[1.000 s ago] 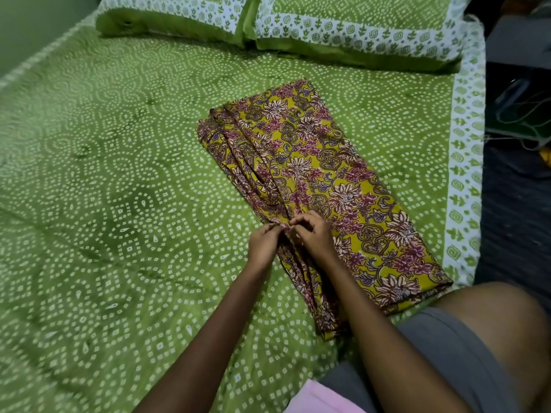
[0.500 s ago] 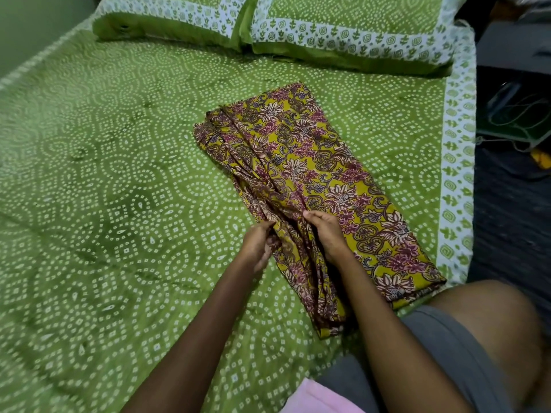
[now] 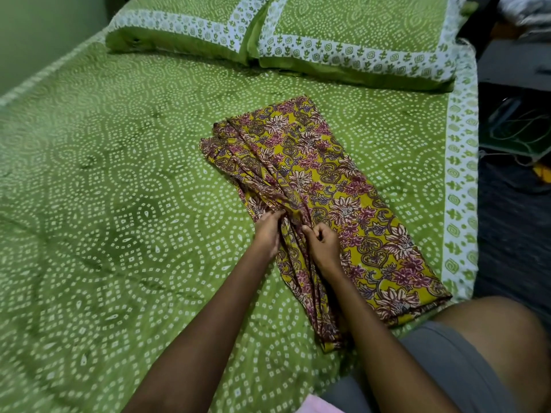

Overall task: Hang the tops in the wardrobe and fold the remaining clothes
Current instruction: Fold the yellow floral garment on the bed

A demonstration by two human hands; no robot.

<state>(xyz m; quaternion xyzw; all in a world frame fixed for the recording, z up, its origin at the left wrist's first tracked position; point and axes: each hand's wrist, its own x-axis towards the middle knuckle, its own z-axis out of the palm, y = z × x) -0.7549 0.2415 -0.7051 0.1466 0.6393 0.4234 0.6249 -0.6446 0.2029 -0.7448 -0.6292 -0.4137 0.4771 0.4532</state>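
Note:
A mustard-yellow garment with a pink and white floral print lies folded lengthwise on the green bed, running from the middle toward the near right corner. Its left side is gathered into narrow pleats. My left hand grips the left edge of those pleats, fingers curled into the cloth. My right hand rests on the garment just to the right, fingers curled and pinching a fold. Both hands sit close together at the garment's middle.
Two green pillows with white patterned borders lie at the head of the bed. A dark floor with cables lies beyond the bed's right edge. My knee in grey shorts is at the lower right, and a pink cloth shows at the bottom edge.
My hands, touching a second ago, have parted slightly, the left to the pleats' left edge and the right onto a fold beside it. The garment stays where it was.

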